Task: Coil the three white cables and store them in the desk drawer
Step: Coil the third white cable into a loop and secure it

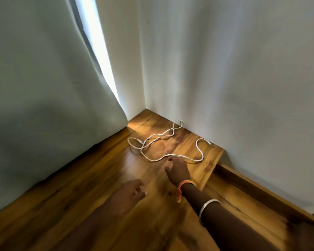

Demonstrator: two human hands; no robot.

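Observation:
White cables [158,140] lie tangled and uncoiled on the wooden desk top [91,189], in the far corner by the wall. One strand snakes right to a plug end [209,142]. My right hand [177,169] reaches over the desk with its fingertips at the nearest loop of cable; I cannot tell whether it grips the strand. My left hand [130,193] hovers lower left of it, fingers loosely curled and apart, holding nothing. The open desk drawer [243,194] shows at the right, below the desk top.
White walls [225,69] meet in the corner behind the cables. A pale curtain [43,87] hangs along the desk's left edge, with bright light in a gap beside it.

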